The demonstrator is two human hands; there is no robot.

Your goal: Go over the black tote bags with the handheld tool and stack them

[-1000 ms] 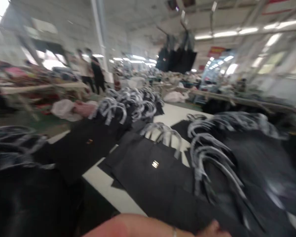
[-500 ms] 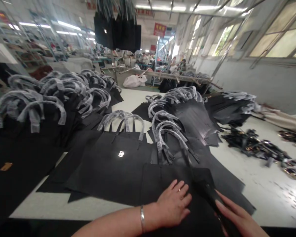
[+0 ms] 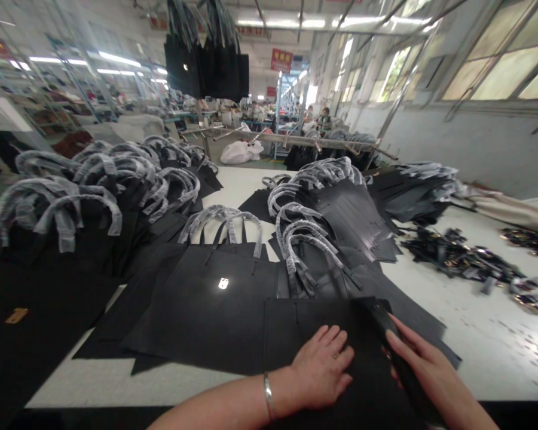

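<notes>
My left hand (image 3: 323,365), with a ring and a bracelet, lies with its fingers extended on a black bag panel (image 3: 323,313) at the table's front. My right hand (image 3: 424,364) is closed around a long black tool (image 3: 401,352) whose tip lies over the panel's upper right corner. I cannot make out the tool's kind. Left of my hands lies a flat black tote bag (image 3: 197,310) with a shiny metal plate (image 3: 223,283). Its handles (image 3: 224,221) are wrapped in clear plastic. Behind the panel are more plastic-wrapped handles (image 3: 311,236).
Piles of black bags (image 3: 116,233) cover the left side of the table (image 3: 226,182). More stacked panels (image 3: 349,209) lie behind. At the right is a heap of black straps with metal fittings (image 3: 466,260). Black bags (image 3: 224,68) hang overhead beyond the table.
My right hand and the black tool have shifted slightly up and left over the panel. My left hand stays flat on it. The view has tilted a little.
</notes>
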